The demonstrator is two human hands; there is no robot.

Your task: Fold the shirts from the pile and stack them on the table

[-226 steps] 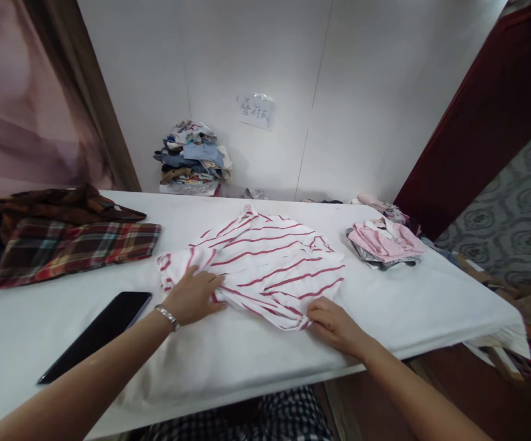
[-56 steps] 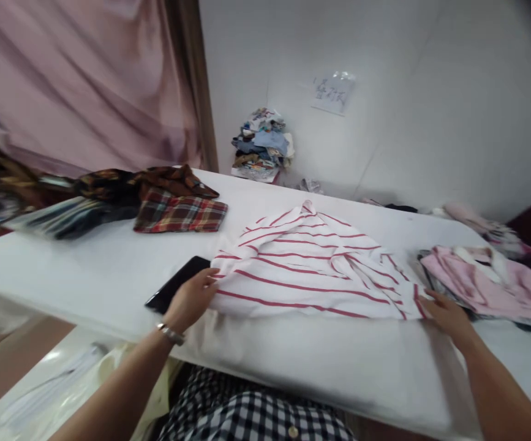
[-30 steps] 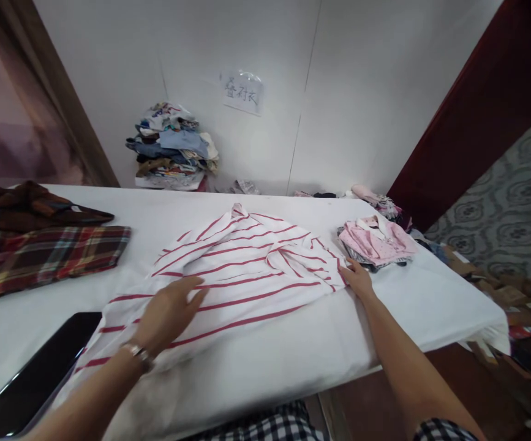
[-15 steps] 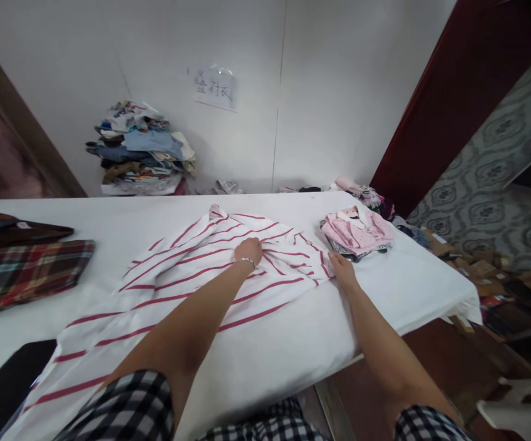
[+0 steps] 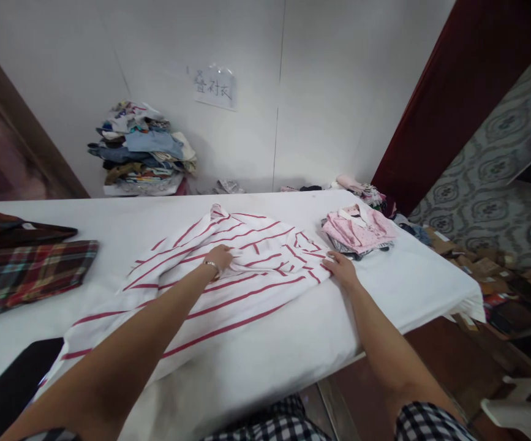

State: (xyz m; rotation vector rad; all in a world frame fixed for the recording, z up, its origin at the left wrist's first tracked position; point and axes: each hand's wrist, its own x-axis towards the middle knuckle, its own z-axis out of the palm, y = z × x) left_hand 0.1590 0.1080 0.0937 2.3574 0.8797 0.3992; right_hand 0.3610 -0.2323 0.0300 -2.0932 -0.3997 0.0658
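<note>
1. The red-and-white striped shirt (image 5: 242,300) lay on the white-covered bench (image 5: 412,300), between the pink shirt on the right and the plaid shirt on the left. Its collar (image 5: 218,212) was at the far side, away from the person.
2. The left hand (image 5: 220,257) was closed on a bunch of cloth near the middle of the striped shirt. The right hand (image 5: 340,268) had its fingers on the shirt's right end; whether it gripped the cloth or only pressed it, I could not tell.
3. What looked done: the near part of the body was spread fairly smooth, its stripes running in long slanting lines.
4. What looked left: the middle was rumpled between the hands, the right end lay in loose creases, and the left part trailed under the forearm toward the black tablet (image 5: 15,380). I judged the arranging to be at an early stage, with no compact shape formed.
5. By contrast, the pink shirt (image 5: 359,231) lay folded on top of a greyish garment, just beyond the right hand.
6. The plaid shirt (image 5: 35,269) lay flat at the left, well apart from the hands, and a tall heap of clothes (image 5: 150,147) stood by the wall.
</note>
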